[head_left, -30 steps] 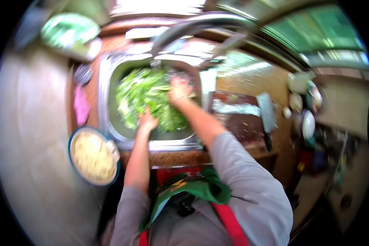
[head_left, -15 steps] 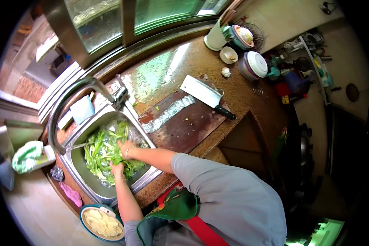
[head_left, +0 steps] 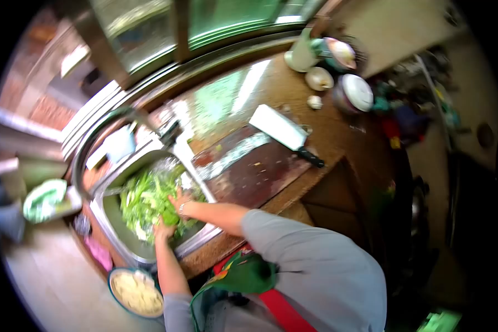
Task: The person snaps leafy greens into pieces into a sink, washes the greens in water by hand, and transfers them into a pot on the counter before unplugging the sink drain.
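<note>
Leafy green vegetables (head_left: 146, 196) lie in water in the metal sink (head_left: 113, 229). My left hand (head_left: 163, 228) touches the greens at the sink's near side; its fingers are partly hidden among the leaves. To the right of it, my right hand (head_left: 180, 202) rests in the greens with its fingers apart, a bracelet at the wrist. The curved faucet (head_left: 83, 149) arches over the sink's left corner.
Right of the sink, a cleaver (head_left: 279, 128) lies on a dark cutting board (head_left: 260, 177). A bowl of pale slices (head_left: 135, 292) stands below the sink. Bowls, a lidded container (head_left: 354, 93) and garlic (head_left: 315, 102) are at the back right.
The view swung strongly at first, then shifted slightly. The hands have come closer together in the greens than a second ago, and both remain in the sink.
</note>
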`<action>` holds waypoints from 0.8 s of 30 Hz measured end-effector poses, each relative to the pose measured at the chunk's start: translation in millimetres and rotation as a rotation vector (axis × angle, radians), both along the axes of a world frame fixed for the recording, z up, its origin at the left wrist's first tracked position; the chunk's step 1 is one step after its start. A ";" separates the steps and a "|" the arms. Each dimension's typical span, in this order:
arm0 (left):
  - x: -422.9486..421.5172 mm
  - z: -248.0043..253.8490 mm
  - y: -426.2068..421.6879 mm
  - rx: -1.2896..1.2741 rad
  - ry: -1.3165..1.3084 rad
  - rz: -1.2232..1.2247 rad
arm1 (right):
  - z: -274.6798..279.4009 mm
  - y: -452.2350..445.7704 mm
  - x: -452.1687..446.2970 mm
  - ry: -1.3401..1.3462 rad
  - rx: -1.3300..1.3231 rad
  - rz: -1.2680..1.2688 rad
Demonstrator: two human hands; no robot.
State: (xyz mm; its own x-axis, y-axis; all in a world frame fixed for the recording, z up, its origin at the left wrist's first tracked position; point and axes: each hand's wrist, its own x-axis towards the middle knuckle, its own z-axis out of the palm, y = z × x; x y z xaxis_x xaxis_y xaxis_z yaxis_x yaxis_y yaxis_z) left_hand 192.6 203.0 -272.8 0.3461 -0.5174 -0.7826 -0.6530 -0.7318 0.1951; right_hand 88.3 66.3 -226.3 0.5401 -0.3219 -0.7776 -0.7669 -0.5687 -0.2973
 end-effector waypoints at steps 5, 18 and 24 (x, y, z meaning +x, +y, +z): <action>10.4 26.3 21.6 0.034 0.134 0.379 | -19.9 -18.9 -12.0 -0.429 -0.184 0.442; 17.9 -12.3 25.2 -0.225 -0.231 1.184 | -33.2 -51.2 29.4 -0.331 -0.321 0.208; 16.0 -75.5 26.7 -0.479 0.333 1.580 | -37.5 2.9 29.8 -0.316 -0.390 0.123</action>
State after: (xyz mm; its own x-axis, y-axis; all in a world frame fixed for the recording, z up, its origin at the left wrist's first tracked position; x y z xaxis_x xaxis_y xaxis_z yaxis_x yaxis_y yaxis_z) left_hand 208.6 229.6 -348.3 0.5851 -0.0457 -0.8097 0.7235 -0.4216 0.5466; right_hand 118.1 69.2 -263.8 0.7812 -0.4747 -0.4055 -0.5946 -0.7637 -0.2513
